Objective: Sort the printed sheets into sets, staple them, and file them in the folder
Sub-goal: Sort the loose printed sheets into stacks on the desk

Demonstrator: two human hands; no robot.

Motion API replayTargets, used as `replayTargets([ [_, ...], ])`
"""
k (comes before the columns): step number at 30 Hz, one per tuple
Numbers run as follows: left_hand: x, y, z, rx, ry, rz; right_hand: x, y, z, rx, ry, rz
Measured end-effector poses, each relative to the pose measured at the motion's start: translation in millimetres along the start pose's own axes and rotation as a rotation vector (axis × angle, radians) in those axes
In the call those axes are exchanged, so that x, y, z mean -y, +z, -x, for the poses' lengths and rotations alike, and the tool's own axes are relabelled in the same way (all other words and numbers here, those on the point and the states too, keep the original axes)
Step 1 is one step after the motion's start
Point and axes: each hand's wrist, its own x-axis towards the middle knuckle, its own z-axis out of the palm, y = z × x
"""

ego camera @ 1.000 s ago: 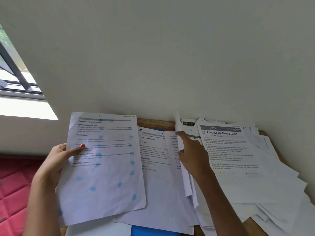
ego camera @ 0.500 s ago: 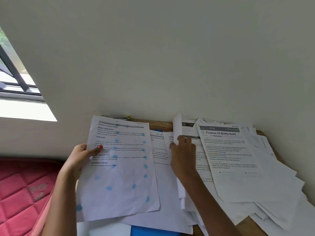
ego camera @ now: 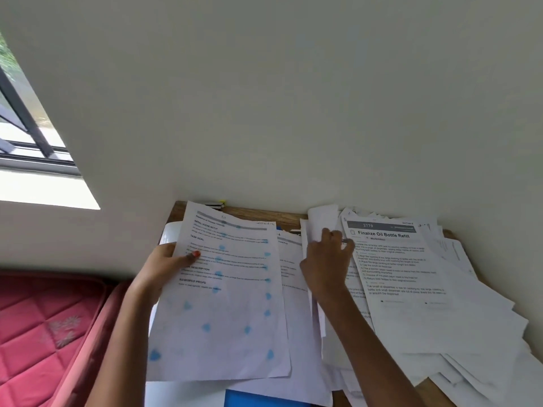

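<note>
My left hand (ego camera: 164, 267) holds a printed sheet (ego camera: 223, 304) with blue blotches showing through, thumb on top of its left edge, lifted above the desk. My right hand (ego camera: 324, 265) reaches into the loose pile (ego camera: 440, 333) on the right and pinches the upturned top edge of a white sheet (ego camera: 323, 220). A sheet headed "Finalize Oil Bottle Refill" (ego camera: 393, 265) lies on top of that pile. More printed sheets (ego camera: 293, 333) lie flat under the lifted one. A blue folder (ego camera: 249, 399) peeks out at the bottom edge.
The wooden desk (ego camera: 258, 214) stands against a white wall. A small dark object with a yellow tip (ego camera: 216, 204) lies at the desk's back edge. A red quilted mattress (ego camera: 38, 333) lies to the left, and a window (ego camera: 26, 136) is at upper left.
My left hand has carried the blotched sheet to the right, over the flat sheets. My right hand has shifted from pointing at the upturned sheet to pinching its top edge.
</note>
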Motion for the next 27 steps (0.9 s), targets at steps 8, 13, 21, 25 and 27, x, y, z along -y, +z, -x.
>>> replayTargets([
  [8,-0.2,29.8,-1.9,0.077,0.022,-0.153,-63.8,-13.4,-7.5,-0.005,0.163,-0.536],
  [13,-12.0,52.0,8.5,-0.029,0.099,-0.449,-80.4,-12.8,-6.2,-0.106,0.175,-0.607],
  [21,-34.3,99.4,31.5,0.085,0.441,-0.324,-77.4,-24.6,-7.1,-0.137,0.101,-0.515],
  [25,-32.1,157.7,38.6,0.584,0.012,0.133,-46.6,-22.4,-1.7,-0.127,-0.01,-0.536],
  [27,-26.4,178.4,39.4,0.625,-0.099,0.216,-36.6,-12.2,1.2,-0.105,-0.098,-0.707],
])
